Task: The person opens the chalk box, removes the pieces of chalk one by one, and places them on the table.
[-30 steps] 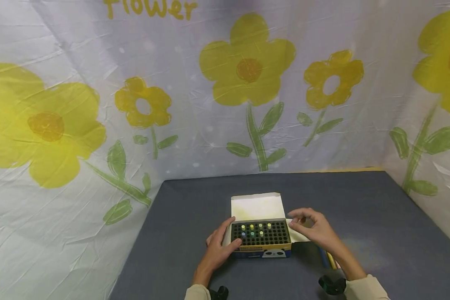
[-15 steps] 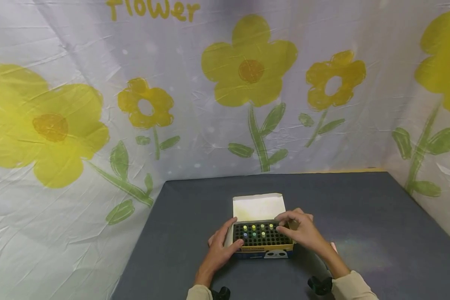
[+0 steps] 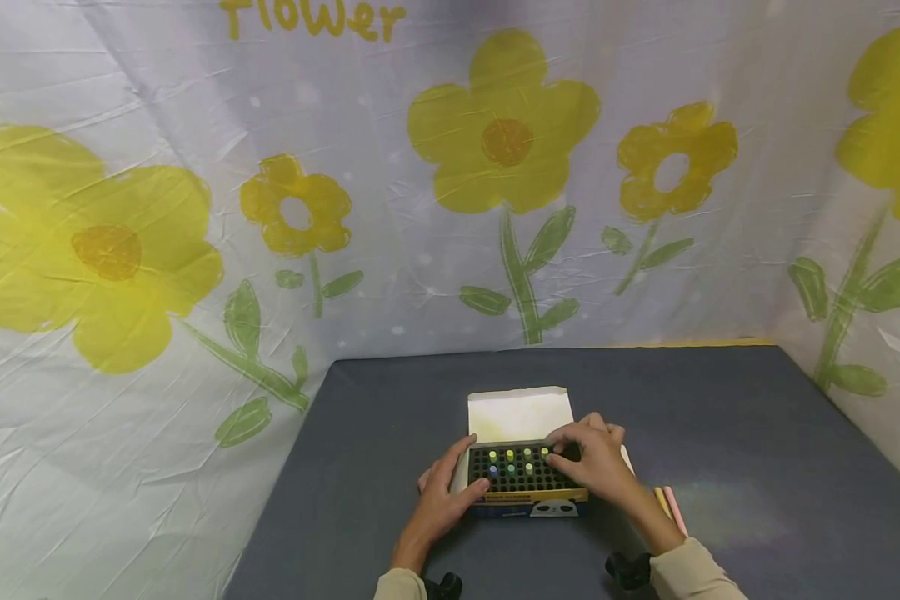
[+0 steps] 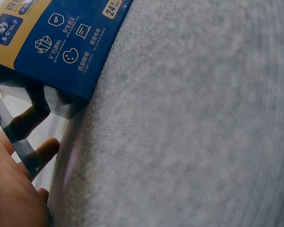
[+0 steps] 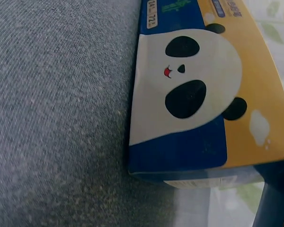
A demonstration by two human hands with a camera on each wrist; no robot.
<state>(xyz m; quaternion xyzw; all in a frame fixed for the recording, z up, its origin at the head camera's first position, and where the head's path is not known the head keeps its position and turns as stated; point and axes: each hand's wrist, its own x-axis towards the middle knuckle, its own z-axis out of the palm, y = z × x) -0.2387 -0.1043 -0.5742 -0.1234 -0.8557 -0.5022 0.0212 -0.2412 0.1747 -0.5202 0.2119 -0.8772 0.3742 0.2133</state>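
A blue and yellow chalk box [image 3: 534,507] with a panda on its front stands on the table with its white lid [image 3: 521,417] raised. Inside is a black holder full of holes [image 3: 558,477], with several yellow, green and blue chalk sticks upright in it. My left hand [image 3: 437,502] holds the box's left end, thumb at the front corner. Over the right part of the holder, my right hand [image 3: 598,457] has thumb and index finger pinched about the rightmost yellow chalk [image 3: 545,452] in the back row. The right wrist view shows the panda [image 5: 194,75] up close, with the fingertips out of sight.
A yellow chalk stick [image 3: 662,500] and a pink one [image 3: 675,510] lie on the dark grey table [image 3: 390,400] beside my right forearm. A white cloth with painted flowers [image 3: 506,142] hangs behind the table.
From the box's right side, my right hand has moved left over the holder and closed its fingertips around the rightmost yellow chalk. The left hand has stayed on the box.
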